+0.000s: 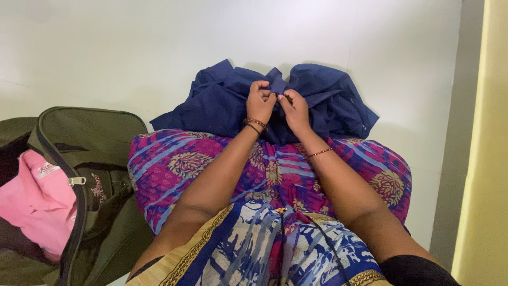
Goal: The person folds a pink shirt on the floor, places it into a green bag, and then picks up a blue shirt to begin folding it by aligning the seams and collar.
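Head-camera view looks down at a person seated on a pale floor [106, 53], knees covered by a purple, pink and blue patterned garment [169, 164]. Just beyond the knees lies a crumpled navy blue shirt [328, 100], spread left and right. Both hands meet at its middle: the left hand [260, 100], wearing beaded bracelets at the wrist, has its fingers curled and pinching a fold of the fabric; the right hand [294, 108], with a thin bangle, pinches the same fold just beside it, the two nearly touching. At near left an olive green duffel bag [90, 132] stands unzipped, with a pink garment [39, 201] inside it.
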